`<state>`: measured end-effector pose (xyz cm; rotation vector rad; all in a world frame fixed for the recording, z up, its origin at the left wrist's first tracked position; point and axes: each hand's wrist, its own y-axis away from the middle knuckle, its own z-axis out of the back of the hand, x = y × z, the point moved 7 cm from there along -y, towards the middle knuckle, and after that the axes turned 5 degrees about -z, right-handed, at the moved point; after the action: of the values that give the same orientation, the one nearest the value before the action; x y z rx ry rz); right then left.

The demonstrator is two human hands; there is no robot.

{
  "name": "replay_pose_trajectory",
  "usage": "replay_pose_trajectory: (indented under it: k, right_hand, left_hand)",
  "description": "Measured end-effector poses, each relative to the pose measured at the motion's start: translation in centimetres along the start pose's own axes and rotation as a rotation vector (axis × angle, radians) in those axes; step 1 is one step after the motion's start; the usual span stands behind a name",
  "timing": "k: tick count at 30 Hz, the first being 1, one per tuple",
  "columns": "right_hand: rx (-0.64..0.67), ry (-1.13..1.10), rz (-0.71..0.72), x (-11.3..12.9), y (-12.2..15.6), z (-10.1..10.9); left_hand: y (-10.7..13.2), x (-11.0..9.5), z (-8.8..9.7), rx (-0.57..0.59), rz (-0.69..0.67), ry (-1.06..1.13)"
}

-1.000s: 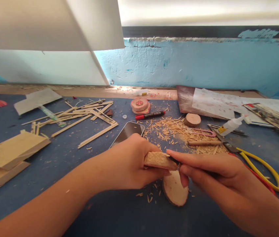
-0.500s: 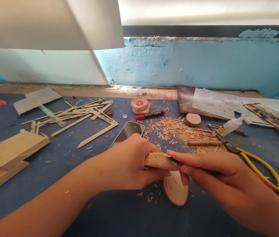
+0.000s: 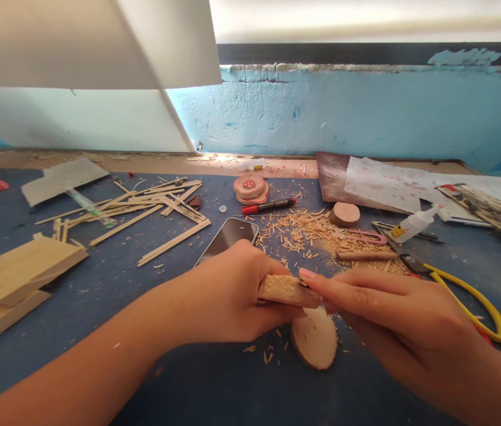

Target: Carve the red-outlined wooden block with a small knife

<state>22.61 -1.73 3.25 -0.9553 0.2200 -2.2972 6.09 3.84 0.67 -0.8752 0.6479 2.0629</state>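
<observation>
My left hand (image 3: pixel 228 293) is closed around a small piece of wood (image 3: pixel 288 289) whose rough, carved face is turned up. Against the wood's right end, my right hand (image 3: pixel 401 313) pinches a thin dark blade, its index finger stretched along the wood. Most of the blade is hidden by the fingers. Just below both hands, an oval wood slice (image 3: pixel 314 343) with a bark rim lies on the blue tabletop. A phone (image 3: pixel 228 236) rests behind my left hand, partly covered by it.
Wood shavings (image 3: pixel 299 231) lie beyond the hands, near a red marker (image 3: pixel 268 206) and a round wood block (image 3: pixel 345 214). Yellow-handled pliers (image 3: pixel 467 290) and a glue bottle (image 3: pixel 414 223) lie right. Thin sticks (image 3: pixel 174 242) and boards (image 3: pixel 23 269) are left.
My right hand has rolled over the wood, its index finger now further forward and the blade less visible. My left hand keeps the wood nearly still.
</observation>
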Motion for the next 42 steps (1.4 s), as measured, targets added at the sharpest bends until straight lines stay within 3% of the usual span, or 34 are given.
replay_pose_trajectory:
  k: [6,11,18,24,30,36,42]
  right_hand:
    - [-0.036,-0.165,-0.149,-1.0,-0.1,-0.1]
    - [-0.005,-0.029,-0.018,-0.3,0.1,-0.1]
    - [0.01,-0.192,-0.144,-0.8,-0.5,-0.2]
    - [-0.021,-0.01,0.008,0.1,0.2,0.0]
    - [0.025,-0.211,-0.176,-0.9,-0.3,-0.5]
    - [-0.017,0.053,0.036,0.2,0.4,0.0]
    - [-0.03,-0.182,-0.139,-0.3,0.0,-0.2]
  left_hand:
    - [0.0,0.0,0.0,0.005,-0.003,0.009]
    - [0.1,0.1,0.1,0.002,0.018,-0.015]
    - [0.0,-0.4,0.1,0.007,-0.024,0.003]
    - [0.1,0.0,0.1,-0.022,0.002,-0.017]
    - [0.0,-0.1,0.0,0.015,-0.008,0.003]
    - [0.0,0.1,-0.1,0.006,0.009,-0.032]
    - [0.0,0.1,-0.2,0.021,0.014,0.037]
